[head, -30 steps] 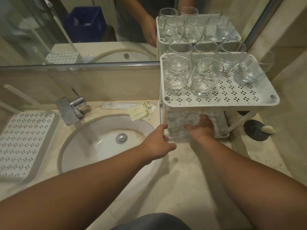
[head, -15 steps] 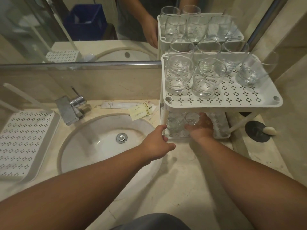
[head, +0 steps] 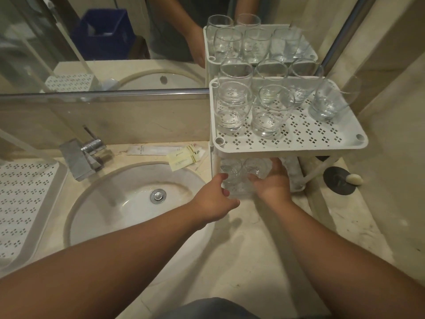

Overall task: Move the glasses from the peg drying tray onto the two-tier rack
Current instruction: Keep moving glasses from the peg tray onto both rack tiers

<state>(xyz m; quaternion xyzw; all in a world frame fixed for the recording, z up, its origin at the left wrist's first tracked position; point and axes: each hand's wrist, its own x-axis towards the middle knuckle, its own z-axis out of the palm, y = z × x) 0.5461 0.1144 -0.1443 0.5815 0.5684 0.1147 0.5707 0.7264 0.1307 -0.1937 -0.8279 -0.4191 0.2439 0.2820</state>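
Marble-toned tabletop (head: 230, 261) lies nearest us, our two forearms crossing it toward the two-tier rack (head: 287, 143). Our left hand (head: 212, 201) hovers at the rack's front left corner, its grip loosely curled and holding nothing that we can see; one fingertip looks close to the corner post, though we cannot tell if it touches. Our right hand (head: 272, 181) reaches under the upper shelf into the lower tier, where its grip curls round a glass (head: 256, 168) standing upright, mouth up. A second glass (head: 231, 170) stands just beside it on the left, between our two hands.

What the coming move turns on, we judge, is this: the held glass lies directly ahead of the right hand, its long axis vertical, with the upper shelf close above its rim, so the hand must draw straight back and low to let go cleanly. The right hand is plainly the nearer.

Farther up, six glasses (head: 269, 111) stand on the top tier. Off to the far left, the peg drying tray (head: 25, 203) holds none.
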